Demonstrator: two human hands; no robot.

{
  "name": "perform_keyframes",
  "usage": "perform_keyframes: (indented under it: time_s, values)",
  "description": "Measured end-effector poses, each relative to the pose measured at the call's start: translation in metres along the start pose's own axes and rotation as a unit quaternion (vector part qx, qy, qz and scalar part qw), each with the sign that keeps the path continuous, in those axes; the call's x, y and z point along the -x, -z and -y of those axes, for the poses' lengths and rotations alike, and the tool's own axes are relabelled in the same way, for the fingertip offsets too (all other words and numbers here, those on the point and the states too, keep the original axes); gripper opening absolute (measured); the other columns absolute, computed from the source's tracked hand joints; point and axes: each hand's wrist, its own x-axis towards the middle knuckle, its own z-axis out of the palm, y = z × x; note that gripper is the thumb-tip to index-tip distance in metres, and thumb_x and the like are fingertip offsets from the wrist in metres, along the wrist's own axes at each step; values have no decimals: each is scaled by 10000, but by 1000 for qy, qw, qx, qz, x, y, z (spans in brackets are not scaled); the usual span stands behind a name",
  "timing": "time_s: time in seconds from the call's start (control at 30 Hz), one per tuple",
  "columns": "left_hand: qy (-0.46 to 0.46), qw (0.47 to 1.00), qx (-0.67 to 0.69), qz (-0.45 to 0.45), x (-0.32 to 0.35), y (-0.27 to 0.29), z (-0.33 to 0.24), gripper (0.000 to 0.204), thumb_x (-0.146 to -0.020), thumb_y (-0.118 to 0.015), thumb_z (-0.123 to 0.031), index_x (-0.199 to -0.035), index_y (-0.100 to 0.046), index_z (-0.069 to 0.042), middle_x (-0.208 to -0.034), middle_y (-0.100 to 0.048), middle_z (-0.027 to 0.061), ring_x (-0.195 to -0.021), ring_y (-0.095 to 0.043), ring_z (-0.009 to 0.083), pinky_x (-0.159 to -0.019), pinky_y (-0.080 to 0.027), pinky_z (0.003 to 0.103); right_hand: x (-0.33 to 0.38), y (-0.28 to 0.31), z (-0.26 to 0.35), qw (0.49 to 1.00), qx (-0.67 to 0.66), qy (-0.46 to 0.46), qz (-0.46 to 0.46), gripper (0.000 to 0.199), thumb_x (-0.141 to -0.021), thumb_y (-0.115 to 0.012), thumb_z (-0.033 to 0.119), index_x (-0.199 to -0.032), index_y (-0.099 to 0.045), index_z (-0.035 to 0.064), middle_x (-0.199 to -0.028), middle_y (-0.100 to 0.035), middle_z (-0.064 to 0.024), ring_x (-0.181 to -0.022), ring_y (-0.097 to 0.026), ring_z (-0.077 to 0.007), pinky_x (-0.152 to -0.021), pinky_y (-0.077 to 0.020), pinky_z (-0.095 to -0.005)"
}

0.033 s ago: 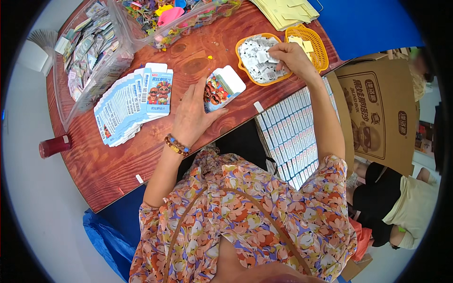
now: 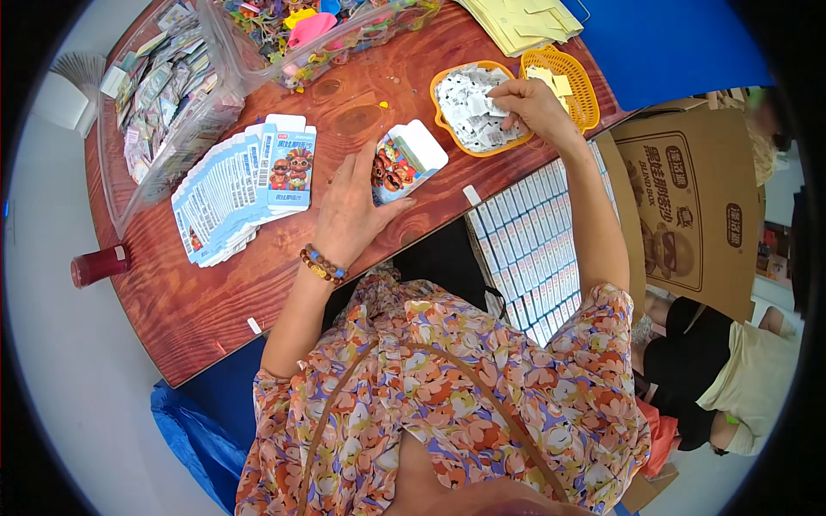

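My left hand [image 2: 351, 206] is wrapped round a small printed cardboard box [image 2: 398, 168], which lies on the table with its white end flap standing out at the upper right. Thumb and fingers press on opposite sides of the box. Over a yellow-orange basket [image 2: 438, 110], my right hand [image 2: 535, 105] is closed in a pinch at the heap of small white printed packets [image 2: 470, 110]. One white packet seems to be between its fingertips. Left of my left hand, flattened light-blue boxes [image 2: 225, 185] lie fanned out in an overlapping row.
Clear plastic bins hold small card packets [image 2: 168, 95] and colourful small toys [image 2: 310, 34]. A second yellow basket [image 2: 585, 90] and yellow paper sheets [image 2: 516, 27] stand at the far right. A carton of packed boxes [image 2: 533, 249] sits below the table edge. A red cylinder [image 2: 100, 267] is at left.
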Motion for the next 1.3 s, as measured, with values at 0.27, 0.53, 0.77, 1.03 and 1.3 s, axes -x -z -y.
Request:
perform_keyframes:
  time_s: [0.27,0.53,0.77,1.03,1.3]
  values:
    - [28,999,8,23,1,2,-1,919,-707,-864,-301,-1428,-389,15,-1191,-596,227,-1101,-586,389,-913,-503,460,1,3,-6,999,-11,33,13,180,-910,-646,106,-1031,-710,-11,-772,-662,-17,-576,-615,-46,-418,-378,-193]
    - [15,1000,4,21,0,-2,-1,936,-708,-863,-308,-1443,-379,12,-1188,-589,235,-1103,-583,397,-920,-498,463,7,-2,0,998,-43,33,17,147,-914,-645,98,-999,-711,-2,-750,-655,-19,-574,-601,-50,-467,-386,-199]
    - [27,999,7,24,-2,0,0,939,-693,-871,-302,-1439,-387,2,-1167,-596,218,-1078,-595,386,-885,-512,464,11,1,0,998,-21,59,-23,130,-898,-668,84,-986,-707,-3,-743,-646,-4,-564,-558,-46,-502,-402,-190]
    - [-4,1000,-19,-11,-14,-9,-11,888,-666,-885,-318,-1368,-442,-2,-1110,-604,181,-1048,-614,357,-852,-531,457,35,3,16,980,-185,76,-4,132,-942,-688,185,-942,-694,52,-693,-593,44,-538,-499,-27,-488,-344,-170]
    - [-5,1000,-21,-11,-14,-13,-14,848,-671,-880,-341,-1325,-466,4,-1128,-611,177,-1065,-620,347,-856,-543,442,43,-10,21,953,-299,12,54,122,-937,-701,206,-956,-688,86,-703,-609,53,-544,-501,-23,-504,-336,-166]
